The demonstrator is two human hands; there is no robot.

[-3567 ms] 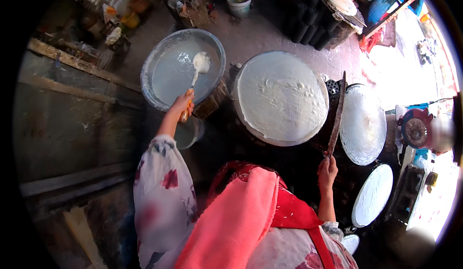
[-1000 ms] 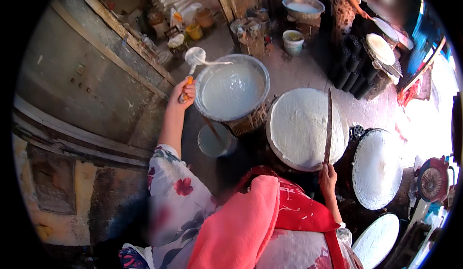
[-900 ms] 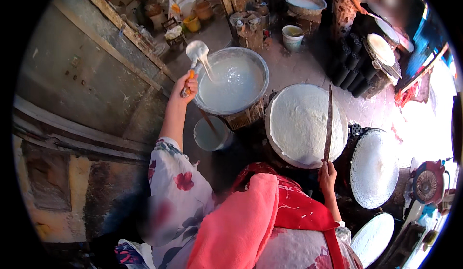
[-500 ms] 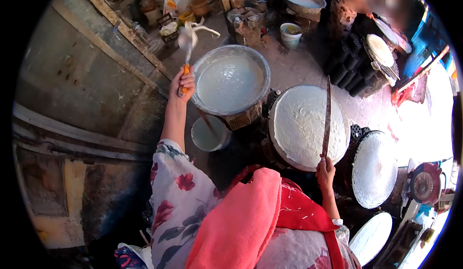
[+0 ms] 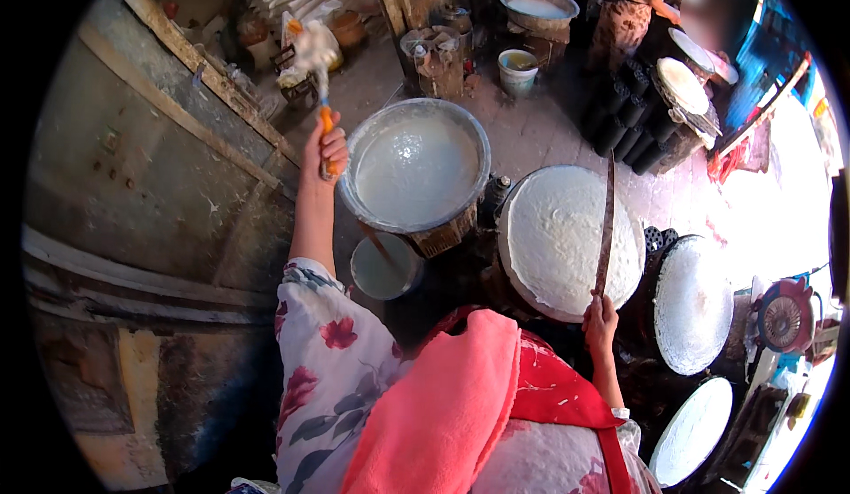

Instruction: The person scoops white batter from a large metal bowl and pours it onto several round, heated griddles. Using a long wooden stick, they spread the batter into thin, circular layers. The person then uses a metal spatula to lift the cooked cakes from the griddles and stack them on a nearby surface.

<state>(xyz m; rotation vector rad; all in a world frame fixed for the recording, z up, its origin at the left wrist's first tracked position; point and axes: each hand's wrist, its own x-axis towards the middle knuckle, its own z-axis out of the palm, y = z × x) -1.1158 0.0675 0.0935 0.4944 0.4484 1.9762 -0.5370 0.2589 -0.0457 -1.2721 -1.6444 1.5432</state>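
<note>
Raised at the left, my left hand [image 5: 328, 147] is closed round the orange handle of a tool [image 5: 322, 82]. A lump of white wet dough [image 5: 316, 49] hides the tool's head, and its outline is smeared by motion. My right hand [image 5: 600, 319] grips the near end of a long, thin, brown-stained blade [image 5: 608, 228], which points away from me. That blade lies over the right part of a round griddle covered with a white, uneven batter layer [image 5: 558, 237]; whether it touches the layer I cannot tell. Between my hands stands a wide metal basin [image 5: 347, 195] of white batter.
A bucket [image 5: 385, 268] of cloudy liquid with a stick in it stands below the basin. More round griddles [image 5: 693, 304] [image 5: 692, 436] and a red fan [image 5: 786, 317] are at the right. Black cylindrical briquettes [image 5: 624, 113] are stacked farther back, near another person [image 5: 620, 16].
The dough on the tool trailed strands to the right before; now it is a blurred, more compact lump. My left hand has moved slightly left. The blade remains over the griddle; the whole view has shifted.
</note>
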